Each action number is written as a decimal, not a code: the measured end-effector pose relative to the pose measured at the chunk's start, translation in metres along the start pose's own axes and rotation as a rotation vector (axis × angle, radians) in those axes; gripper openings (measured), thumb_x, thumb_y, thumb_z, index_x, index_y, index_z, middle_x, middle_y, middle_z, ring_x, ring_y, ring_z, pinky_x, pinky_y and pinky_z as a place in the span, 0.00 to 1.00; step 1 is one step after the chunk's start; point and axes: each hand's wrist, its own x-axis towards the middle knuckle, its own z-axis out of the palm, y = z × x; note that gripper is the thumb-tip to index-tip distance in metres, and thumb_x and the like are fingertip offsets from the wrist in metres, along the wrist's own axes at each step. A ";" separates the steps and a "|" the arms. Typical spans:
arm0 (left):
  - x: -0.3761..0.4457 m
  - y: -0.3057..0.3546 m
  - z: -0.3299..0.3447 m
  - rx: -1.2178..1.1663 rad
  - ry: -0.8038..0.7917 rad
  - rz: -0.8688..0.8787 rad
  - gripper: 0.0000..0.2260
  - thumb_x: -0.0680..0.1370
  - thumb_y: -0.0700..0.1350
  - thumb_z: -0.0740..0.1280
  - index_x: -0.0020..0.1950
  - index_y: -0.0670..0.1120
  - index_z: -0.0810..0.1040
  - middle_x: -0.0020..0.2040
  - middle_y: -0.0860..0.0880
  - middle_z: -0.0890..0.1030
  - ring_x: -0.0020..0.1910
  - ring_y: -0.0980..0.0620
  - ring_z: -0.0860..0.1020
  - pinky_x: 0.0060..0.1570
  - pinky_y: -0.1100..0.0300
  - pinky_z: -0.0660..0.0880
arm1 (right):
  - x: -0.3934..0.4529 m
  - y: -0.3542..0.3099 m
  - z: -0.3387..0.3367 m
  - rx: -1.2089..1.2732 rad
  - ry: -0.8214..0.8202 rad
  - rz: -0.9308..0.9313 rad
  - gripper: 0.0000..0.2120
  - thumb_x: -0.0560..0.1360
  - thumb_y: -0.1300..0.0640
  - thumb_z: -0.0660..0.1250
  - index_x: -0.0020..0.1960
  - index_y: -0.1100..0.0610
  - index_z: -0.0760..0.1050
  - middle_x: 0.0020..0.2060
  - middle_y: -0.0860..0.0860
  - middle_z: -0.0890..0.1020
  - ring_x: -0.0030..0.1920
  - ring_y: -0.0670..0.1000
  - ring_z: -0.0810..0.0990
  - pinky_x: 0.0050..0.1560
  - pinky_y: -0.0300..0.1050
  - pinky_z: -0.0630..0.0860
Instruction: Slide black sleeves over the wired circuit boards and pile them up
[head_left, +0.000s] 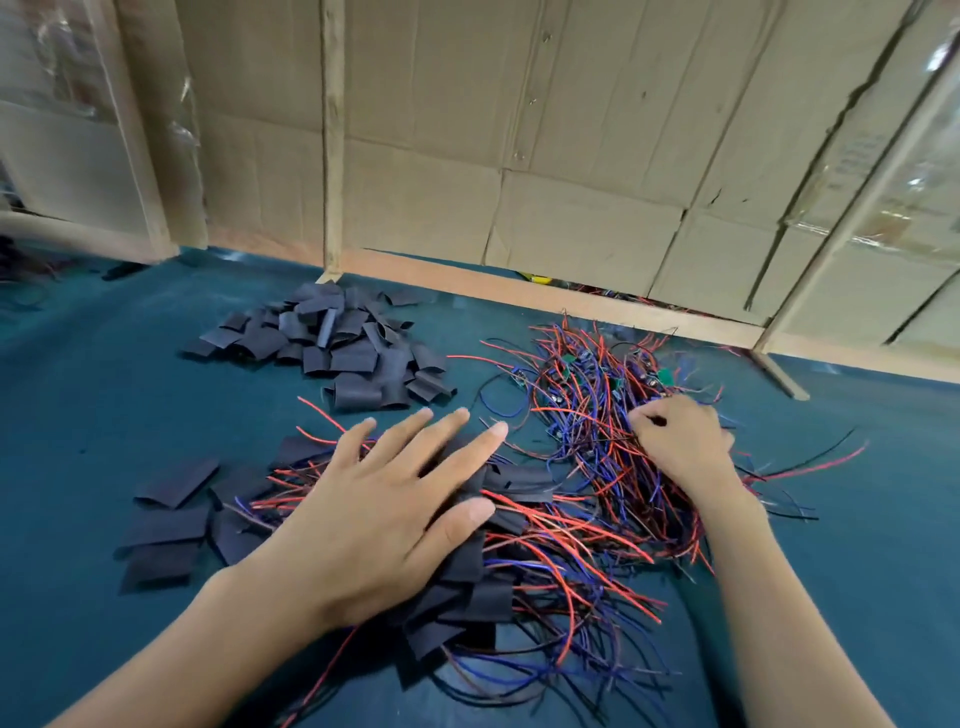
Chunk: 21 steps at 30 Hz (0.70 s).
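Note:
A heap of empty black sleeves (337, 348) lies at the back left of the teal table. At the right sits a tangle of bare wired circuit boards (587, 395) with red, blue and black wires. In front of me lies a pile of sleeved boards (478, 582), wires trailing right. My left hand (384, 504) hovers flat over that pile, fingers spread, holding nothing. My right hand (680, 436) is in the bare-board tangle, fingers pinched on wires; what it grips is hidden among them.
A few flat black sleeves (171, 519) lie loose at the near left. A cardboard wall (519, 156) on a wooden frame (332, 140) closes the back of the teal table (104, 415). A slanted wooden post (779, 369) stands at the back right.

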 end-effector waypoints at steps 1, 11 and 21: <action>-0.002 -0.002 -0.002 0.038 0.047 0.013 0.27 0.80 0.66 0.32 0.78 0.64 0.38 0.81 0.54 0.52 0.80 0.50 0.51 0.74 0.40 0.54 | 0.001 0.001 -0.005 0.041 -0.024 0.000 0.11 0.77 0.53 0.67 0.37 0.49 0.81 0.44 0.50 0.83 0.54 0.61 0.78 0.61 0.55 0.71; -0.014 -0.115 -0.027 -0.319 0.703 -0.505 0.10 0.75 0.51 0.60 0.52 0.59 0.79 0.49 0.53 0.80 0.52 0.48 0.79 0.57 0.52 0.75 | 0.003 0.014 -0.048 0.047 -0.284 0.029 0.10 0.72 0.56 0.78 0.53 0.50 0.86 0.30 0.45 0.74 0.38 0.48 0.74 0.43 0.44 0.69; -0.022 -0.140 -0.011 0.057 -0.215 -0.926 0.28 0.73 0.73 0.58 0.61 0.53 0.67 0.57 0.44 0.67 0.56 0.35 0.76 0.56 0.44 0.75 | 0.001 -0.006 -0.064 0.352 0.243 -0.075 0.05 0.74 0.57 0.73 0.49 0.50 0.81 0.41 0.49 0.83 0.39 0.45 0.79 0.49 0.41 0.72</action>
